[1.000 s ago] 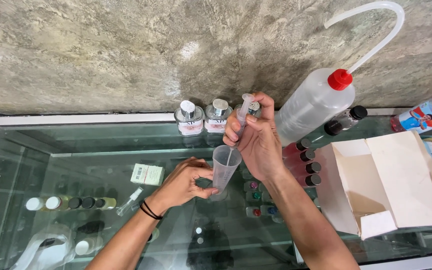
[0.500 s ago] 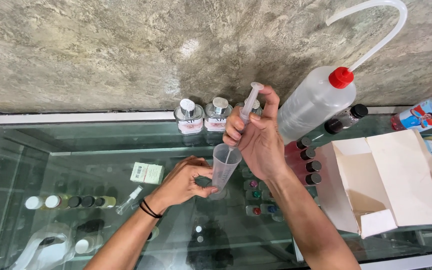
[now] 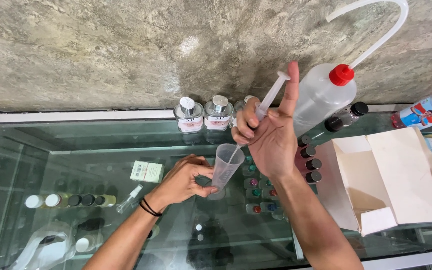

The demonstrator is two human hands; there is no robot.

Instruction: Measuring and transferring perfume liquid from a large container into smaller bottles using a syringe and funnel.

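L hand (image 3: 185, 181) clamped on clear measuring cup (image 3: 224, 165), upright on glass surface (image 3: 76, 150). R hand (image 3: 271, 137) grips syringe (image 3: 263, 107), plunger out, tip in cup mouth. Wash bottle (image 3: 321, 97) just behind.

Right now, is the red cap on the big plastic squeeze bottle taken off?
No, the red cap sits on the big translucent plastic squeeze bottle, with its bent tube rising from it.

Syringe (image 3: 268, 102) tip in beaker (image 3: 224, 167)
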